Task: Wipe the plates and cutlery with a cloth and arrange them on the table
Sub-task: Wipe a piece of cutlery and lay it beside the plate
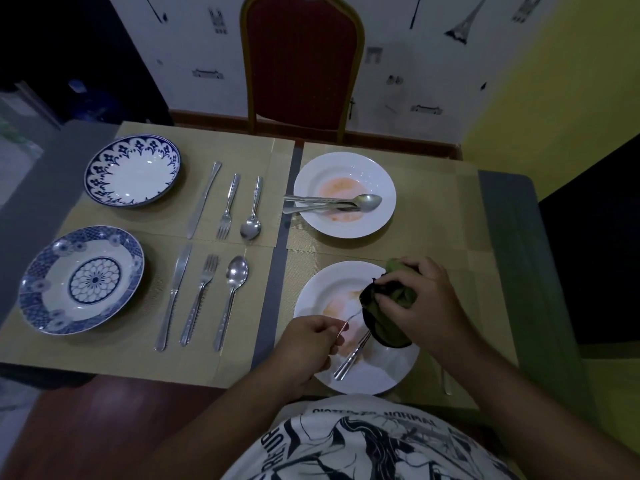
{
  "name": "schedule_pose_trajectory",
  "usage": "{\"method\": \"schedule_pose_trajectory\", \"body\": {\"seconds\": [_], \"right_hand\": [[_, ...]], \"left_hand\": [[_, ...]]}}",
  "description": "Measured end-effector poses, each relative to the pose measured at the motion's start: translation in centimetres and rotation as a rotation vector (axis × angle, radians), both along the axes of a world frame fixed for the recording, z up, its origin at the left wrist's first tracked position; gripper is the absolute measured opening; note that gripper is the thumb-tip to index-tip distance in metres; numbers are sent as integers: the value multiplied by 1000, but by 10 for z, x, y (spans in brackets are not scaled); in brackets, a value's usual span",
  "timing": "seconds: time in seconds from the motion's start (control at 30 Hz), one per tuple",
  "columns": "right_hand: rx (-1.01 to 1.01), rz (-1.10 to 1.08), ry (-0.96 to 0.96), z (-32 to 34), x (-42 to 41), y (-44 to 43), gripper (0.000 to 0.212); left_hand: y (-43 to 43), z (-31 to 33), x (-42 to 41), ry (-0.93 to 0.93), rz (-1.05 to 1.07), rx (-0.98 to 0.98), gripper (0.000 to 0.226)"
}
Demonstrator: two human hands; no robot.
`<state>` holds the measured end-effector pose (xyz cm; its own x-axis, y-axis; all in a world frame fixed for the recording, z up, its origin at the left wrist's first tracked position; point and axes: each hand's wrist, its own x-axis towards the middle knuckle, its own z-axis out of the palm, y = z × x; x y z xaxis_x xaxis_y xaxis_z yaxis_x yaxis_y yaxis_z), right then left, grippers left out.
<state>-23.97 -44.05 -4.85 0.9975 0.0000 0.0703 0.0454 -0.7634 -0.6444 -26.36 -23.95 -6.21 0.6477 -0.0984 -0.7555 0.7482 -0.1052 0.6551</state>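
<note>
My left hand (306, 344) pinches the handle of a thin steel utensil (348, 318), thumb and fingers curled round it. My right hand (420, 299) grips a bunched green cloth with a dark hem (389, 317), closed over the utensil's head, so I cannot tell whether it is a fork or a spoon. Both hover over the near white round plate (381, 372), which shows orange smears and has one more steel piece (349, 360) lying across it.

By my reckoning I am about halfway. On the left, the far blue-patterned plate (133, 169) and the near blue-patterned plate (83, 278) look clean, each with a laid-out row of knife, fork and spoon beside it, far (228, 206) and near (201, 299). On the right, the far white plate (346, 161) carries orange residue and a pile of cutlery (332, 202), all yet to wipe.

For room, the beige woven placemat (433, 216) lies bare to the right of both white plates. The near plate sits close to the table's near edge by my body, so I would keep my pulls short there. Another metal piece (446, 379) shows just beside my right forearm.
</note>
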Motion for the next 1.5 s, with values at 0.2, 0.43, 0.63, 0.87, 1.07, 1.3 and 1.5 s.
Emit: {"method": "schedule_pose_trajectory", "body": {"seconds": [0.2,0.43,0.63,0.87,1.07,1.3,1.5], "right_hand": [[-6,-184,4,6,3,-15,24],[42,26,-14,11,-15,8,30],[-116,171,-86,13,-24,20,28],[-104,-54,36,-9,-5,-22,25],[-66,-190,15,-8,-25,-64,25],[-15,-309,99,-16,-63,-128,25],[2,-341,132,-25,-82,-172,27]], "left_hand": [[8,1,-5,-24,-22,3,33],[-6,0,-2,-104,-94,110,30],[-7,7,-8,-288,-243,128,28],[-13,5,-12,-100,-171,4,11],[-64,8,10,-25,-130,-76,9],[-148,1,24,-85,-224,-18,8],[-208,-16,15,-127,-286,74,9]]}}
